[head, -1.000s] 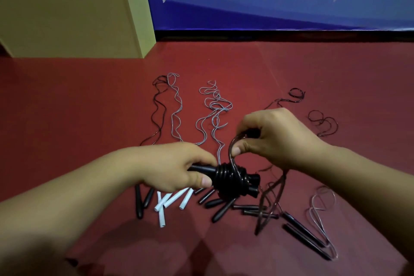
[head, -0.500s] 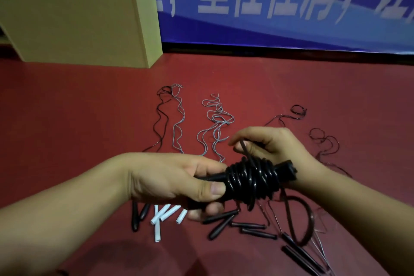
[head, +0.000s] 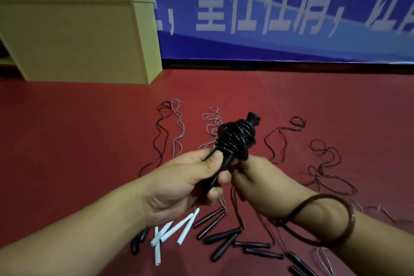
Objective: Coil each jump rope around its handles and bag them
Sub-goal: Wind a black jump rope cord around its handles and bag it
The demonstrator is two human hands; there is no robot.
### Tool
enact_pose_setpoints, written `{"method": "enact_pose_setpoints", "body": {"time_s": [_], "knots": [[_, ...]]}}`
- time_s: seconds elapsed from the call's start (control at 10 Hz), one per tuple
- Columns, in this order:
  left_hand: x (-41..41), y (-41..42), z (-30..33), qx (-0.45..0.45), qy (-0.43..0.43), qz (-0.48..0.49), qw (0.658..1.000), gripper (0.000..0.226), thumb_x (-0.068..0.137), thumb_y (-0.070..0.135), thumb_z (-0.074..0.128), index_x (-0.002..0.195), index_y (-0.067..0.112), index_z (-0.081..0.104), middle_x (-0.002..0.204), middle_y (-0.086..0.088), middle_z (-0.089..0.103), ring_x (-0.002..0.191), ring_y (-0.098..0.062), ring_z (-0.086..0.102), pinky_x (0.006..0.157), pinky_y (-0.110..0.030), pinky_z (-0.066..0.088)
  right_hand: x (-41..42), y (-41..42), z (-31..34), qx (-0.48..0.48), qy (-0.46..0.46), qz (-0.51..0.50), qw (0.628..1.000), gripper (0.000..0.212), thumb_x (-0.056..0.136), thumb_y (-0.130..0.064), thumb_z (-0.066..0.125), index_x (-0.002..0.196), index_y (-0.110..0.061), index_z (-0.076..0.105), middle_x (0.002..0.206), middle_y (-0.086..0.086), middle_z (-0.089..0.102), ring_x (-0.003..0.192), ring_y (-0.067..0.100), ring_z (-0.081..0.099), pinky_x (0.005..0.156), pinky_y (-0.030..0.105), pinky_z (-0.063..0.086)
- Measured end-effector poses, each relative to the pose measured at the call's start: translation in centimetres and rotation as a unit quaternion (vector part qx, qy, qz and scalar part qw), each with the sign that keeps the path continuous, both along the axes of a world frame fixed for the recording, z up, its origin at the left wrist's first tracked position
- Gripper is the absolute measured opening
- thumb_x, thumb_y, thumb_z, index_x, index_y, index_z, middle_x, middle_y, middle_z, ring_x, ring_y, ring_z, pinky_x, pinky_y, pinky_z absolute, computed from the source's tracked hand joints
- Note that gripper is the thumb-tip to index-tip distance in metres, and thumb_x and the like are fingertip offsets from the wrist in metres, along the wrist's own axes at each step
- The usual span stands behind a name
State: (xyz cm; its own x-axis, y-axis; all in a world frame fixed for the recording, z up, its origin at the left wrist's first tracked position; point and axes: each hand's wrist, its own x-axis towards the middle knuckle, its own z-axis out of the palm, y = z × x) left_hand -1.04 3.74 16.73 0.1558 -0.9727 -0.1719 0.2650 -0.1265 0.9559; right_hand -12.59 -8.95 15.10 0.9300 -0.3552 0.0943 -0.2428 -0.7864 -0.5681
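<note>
Rope [head: 235, 139] nearly coiled, springy and slick.
Handles [head: 220, 169] are clenched by left hand [head: 179, 186]; the tail above that grip is pinched by right hand [head: 262, 188].

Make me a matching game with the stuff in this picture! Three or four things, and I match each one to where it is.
Things:
1. coiled black rope
2. white handles
3. tan box
4. loose rope loop

Places:
A. far left, against the blue banner
B. around the right forearm
C. lying on the red floor under the left hand
D. held up in the left hand

Pairs: 1-D, 2-C, 3-A, 4-B
</note>
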Motion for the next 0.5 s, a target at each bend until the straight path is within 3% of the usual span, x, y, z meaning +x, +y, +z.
{"method": "enact_pose_setpoints", "body": {"time_s": [0.1, 0.2, 0.3, 0.4, 0.5], "knots": [[0.07, 0.03, -0.34, -0.029, 0.006, 0.037, 0.999, 0.017, 0.100, 0.017, 0.039, 0.096, 0.014, 0.055, 0.062, 0.010, 0.063, 0.050, -0.002, 0.058, 0.051, -0.014, 0.046, -0.11, -0.03, 0.12, 0.046, 0.000, 0.030, 0.998, 0.012, 0.100, -0.024, 0.045, 0.108, -0.022, 0.054, 0.072, 0.000, 0.060, 0.059, 0.007, 0.055, 0.065, 0.036, 0.050], [0.37, -0.13, -0.92, -0.019, 0.013, 0.067, 0.998, 0.021, 0.093, 0.030, 0.050, 0.098, 0.016, 0.063, 0.069, 0.002, 0.055, 0.053, -0.009, 0.046, 0.054, -0.017, 0.039, -0.39, -0.29, 0.08, 0.106, 0.003, 0.062, 0.992, 0.023, 0.100, -0.026, 0.049, 0.122, -0.021, 0.052, 0.070, 0.010, 0.060, 0.053, 0.009, 0.055, 0.061, 0.037, 0.050], [0.36, -0.29, -1.12, 0.001, -0.013, 0.079, 0.997, 0.025, 0.092, 0.035, 0.051, 0.101, 0.016, 0.064, 0.071, 0.002, 0.054, 0.053, -0.009, 0.044, 0.052, -0.016, 0.037, -0.44, -0.22, -0.04, 0.148, 0.014, 0.062, 0.987, 0.021, 0.098, -0.020, 0.053, 0.118, -0.024, 0.054, 0.061, 0.001, 0.053, 0.050, 0.013, 0.054, 0.054, 0.036, 0.049], [0.35, -0.42, -0.93, 0.010, -0.033, 0.095, 0.995, 0.024, 0.093, 0.036, 0.050, 0.093, 0.016, 0.062, 0.070, 0.002, 0.055, 0.052, -0.009, 0.044, 0.055, -0.018, 0.035, -0.42, -0.45, -0.55, 0.267, 0.014, 0.040, 0.963, 0.010, 0.095, -0.016, 0.060, 0.104, -0.013, 0.056, 0.057, 0.001, 0.049, 0.046, 0.018, 0.050, 0.049, 0.034, 0.046], [0.82, -0.43, -0.88, 0.027, -0.072, 0.114, 0.990, 0.024, 0.096, 0.035, 0.049, 0.091, 0.015, 0.061, 0.070, 0.002, 0.058, 0.052, -0.009, 0.045, 0.057, -0.022, 0.034, -0.54, -0.50, -0.35, 0.325, -0.007, 0.005, 0.946, 0.012, 0.094, -0.019, 0.062, 0.094, -0.007, 0.059, 0.054, 0.004, 0.046, 0.040, 0.016, 0.044, 0.043, 0.027, 0.040]]}}
